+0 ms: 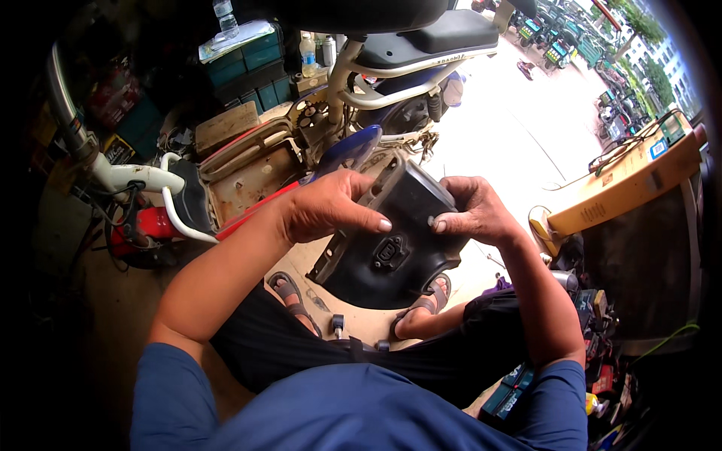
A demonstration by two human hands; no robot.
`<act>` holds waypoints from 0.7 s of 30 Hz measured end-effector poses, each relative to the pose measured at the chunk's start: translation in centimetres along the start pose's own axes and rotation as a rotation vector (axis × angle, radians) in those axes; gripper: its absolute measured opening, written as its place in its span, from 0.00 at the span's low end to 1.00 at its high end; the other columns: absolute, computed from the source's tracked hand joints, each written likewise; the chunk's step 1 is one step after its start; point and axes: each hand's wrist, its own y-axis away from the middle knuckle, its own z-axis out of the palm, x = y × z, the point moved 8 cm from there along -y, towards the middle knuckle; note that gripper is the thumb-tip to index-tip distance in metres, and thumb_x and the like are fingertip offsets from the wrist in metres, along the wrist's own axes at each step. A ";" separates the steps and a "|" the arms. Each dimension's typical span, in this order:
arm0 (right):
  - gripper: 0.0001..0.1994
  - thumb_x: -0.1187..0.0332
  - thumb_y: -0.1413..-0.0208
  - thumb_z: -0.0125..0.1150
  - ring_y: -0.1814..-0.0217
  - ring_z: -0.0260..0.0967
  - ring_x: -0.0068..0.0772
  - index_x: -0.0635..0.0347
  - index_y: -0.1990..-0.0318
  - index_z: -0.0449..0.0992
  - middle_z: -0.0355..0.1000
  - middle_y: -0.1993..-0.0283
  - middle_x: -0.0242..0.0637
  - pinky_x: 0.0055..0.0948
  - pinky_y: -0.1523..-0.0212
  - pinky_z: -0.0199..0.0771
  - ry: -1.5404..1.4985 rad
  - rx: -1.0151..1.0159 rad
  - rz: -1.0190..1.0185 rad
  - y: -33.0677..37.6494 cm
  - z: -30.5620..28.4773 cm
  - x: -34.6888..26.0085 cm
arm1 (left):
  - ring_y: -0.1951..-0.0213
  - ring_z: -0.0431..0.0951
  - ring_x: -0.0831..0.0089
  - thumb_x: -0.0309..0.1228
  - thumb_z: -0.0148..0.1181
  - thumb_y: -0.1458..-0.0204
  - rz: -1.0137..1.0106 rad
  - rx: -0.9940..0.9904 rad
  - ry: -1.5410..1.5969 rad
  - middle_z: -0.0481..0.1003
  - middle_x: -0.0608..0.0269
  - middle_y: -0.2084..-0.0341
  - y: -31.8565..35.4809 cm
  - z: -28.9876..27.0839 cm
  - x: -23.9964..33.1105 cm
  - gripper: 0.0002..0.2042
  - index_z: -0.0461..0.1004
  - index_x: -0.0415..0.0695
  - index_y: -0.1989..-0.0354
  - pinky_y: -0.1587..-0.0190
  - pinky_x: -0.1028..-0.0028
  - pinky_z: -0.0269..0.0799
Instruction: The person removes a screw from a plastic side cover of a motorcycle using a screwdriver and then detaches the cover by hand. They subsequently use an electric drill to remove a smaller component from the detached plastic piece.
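Observation:
A black plastic scooter panel (359, 274) hangs tilted between my hands, above my feet. Set into its face is a small raised socket (389, 254) with a dark cover. My left hand (335, 204) grips the panel's upper left edge, thumb lying on the face and fingers hidden behind. On the upper right edge, my right hand (475, 209) holds it the same way, thumb on the front. Just beyond stands a partly stripped electric scooter with a black seat (429, 41), a white frame (391, 101) and a rusty open footwell (252, 188).
A blue body panel (350, 150) leans on the scooter's near side. Teal boxes (248, 56) and a plastic bottle (307, 55) stand behind at the left. A yellow-brown carton (624, 177) is at the right, with batteries and clutter (594, 308) below. Parked scooters (556, 49) line the far right.

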 end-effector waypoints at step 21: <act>0.23 0.57 0.47 0.80 0.55 0.75 0.26 0.64 0.52 0.81 0.81 0.54 0.35 0.31 0.49 0.74 0.103 1.209 0.377 -2.0 -11.3 41.3 | 0.65 0.83 0.74 0.27 0.67 0.42 0.001 0.635 0.218 0.83 0.57 0.64 4.1 -8.9 -6.6 0.13 0.79 0.32 0.52 0.58 0.72 0.79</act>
